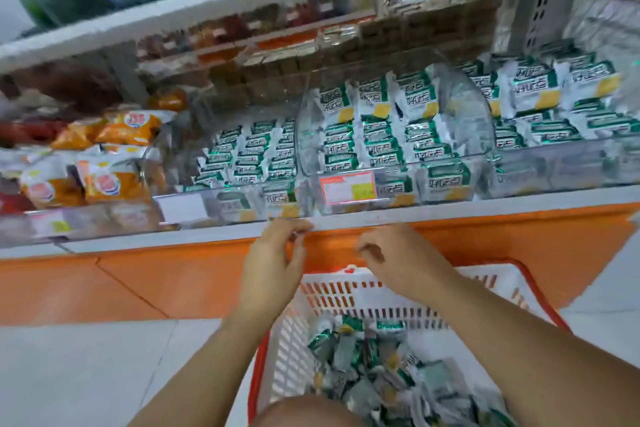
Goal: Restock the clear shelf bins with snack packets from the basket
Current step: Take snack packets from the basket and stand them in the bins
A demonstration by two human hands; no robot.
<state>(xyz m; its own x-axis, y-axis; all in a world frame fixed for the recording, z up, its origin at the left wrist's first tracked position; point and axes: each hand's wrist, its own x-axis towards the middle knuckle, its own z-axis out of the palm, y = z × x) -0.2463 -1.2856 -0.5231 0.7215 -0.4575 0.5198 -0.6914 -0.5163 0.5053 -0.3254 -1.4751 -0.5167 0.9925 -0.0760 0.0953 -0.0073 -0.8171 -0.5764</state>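
As the shelf [450,213] stands: white edge, orange base; restocking part-done.
Clear bins [481,121]: rigid transparent plastic, curved fronts, nearly full of stacked packets.
Basket [346,291]: white slotted plastic, red rim, below the shelf.
Snack packets [363,357]: crinkled green-and-white foil, loose in the basket.
Right hand [391,253]: loosely curled, empty, above the basket.
Left hand [273,253]: at the shelf edge; pinch unclear.
Next move: likely a reach down; slick foil needs firm grip.

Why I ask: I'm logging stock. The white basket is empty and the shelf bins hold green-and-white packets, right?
Not quite. The basket is not empty: the head view shows a pile of green-and-white packets in it. The shelf bins do hold such packets.
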